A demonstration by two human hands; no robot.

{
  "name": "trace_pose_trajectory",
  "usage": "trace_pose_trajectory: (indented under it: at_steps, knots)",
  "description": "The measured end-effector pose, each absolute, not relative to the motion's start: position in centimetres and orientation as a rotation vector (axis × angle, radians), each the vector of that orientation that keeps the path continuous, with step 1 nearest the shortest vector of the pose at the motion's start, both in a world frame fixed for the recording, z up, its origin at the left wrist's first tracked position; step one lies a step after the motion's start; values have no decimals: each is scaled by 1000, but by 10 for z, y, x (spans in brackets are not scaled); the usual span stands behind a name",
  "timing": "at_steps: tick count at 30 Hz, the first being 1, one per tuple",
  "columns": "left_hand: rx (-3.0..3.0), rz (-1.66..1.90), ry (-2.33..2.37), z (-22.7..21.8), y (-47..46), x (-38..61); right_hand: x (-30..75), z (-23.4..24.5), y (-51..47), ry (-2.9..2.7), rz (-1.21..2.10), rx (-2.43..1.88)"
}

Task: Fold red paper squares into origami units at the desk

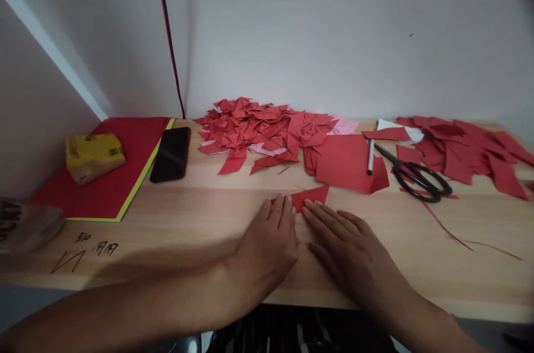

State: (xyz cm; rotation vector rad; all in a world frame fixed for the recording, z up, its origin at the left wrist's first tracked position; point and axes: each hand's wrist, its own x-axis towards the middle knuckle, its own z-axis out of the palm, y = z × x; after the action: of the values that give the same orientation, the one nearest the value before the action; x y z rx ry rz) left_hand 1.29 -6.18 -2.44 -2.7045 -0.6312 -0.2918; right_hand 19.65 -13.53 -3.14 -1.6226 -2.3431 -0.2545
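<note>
A folded piece of red paper (311,195) lies on the table in front of me, its pointed right end showing past my fingers. My left hand (273,236) rests on its left part, fingers side by side and laid over the lower edge. From the right, my right hand (344,242) lies flat with fingers stretched out, the fingertips touching the paper's lower edge. Neither hand grips it; both press it against the wood. The paper's left end is partly hidden under my left fingers.
Behind are a heap of folded red paper shapes (250,125), red sheets (342,161), a white pen (371,157), black-handled scissors (417,178) and red scraps (463,150). At left, a black phone (171,154) and a yellow packet (95,155) lie by red and yellow sheets (120,175).
</note>
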Motion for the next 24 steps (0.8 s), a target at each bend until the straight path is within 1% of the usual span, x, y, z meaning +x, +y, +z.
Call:
trace_pose_trajectory:
  at_steps: [3,7,11,13,19,22,24]
  knots:
    - [-2747,-277,-643,-23,-64,10,197,-33,-133,-2317,-208,-1603]
    - [-2751,-508,-591,-31,-66,15,200,-29,-126,-2329,-121,-1566]
    - [-2740,-558,-581,-35,-65,21,213,-23,-125,-2345,-63,-1517]
    - [-2766,-559,-560,-33,-63,21,222,-23,-127,-2327,-41,-1566]
    - [-2948,-739,-534,-25,-42,10,233,-25,-135,-2196,60,-1642]
    - [-3109,-819,-767,-22,-28,4,231,-22,-129,-2116,134,-1678]
    - [-3227,-737,-853,-21,-21,3,229,-20,-122,-2077,172,-1728]
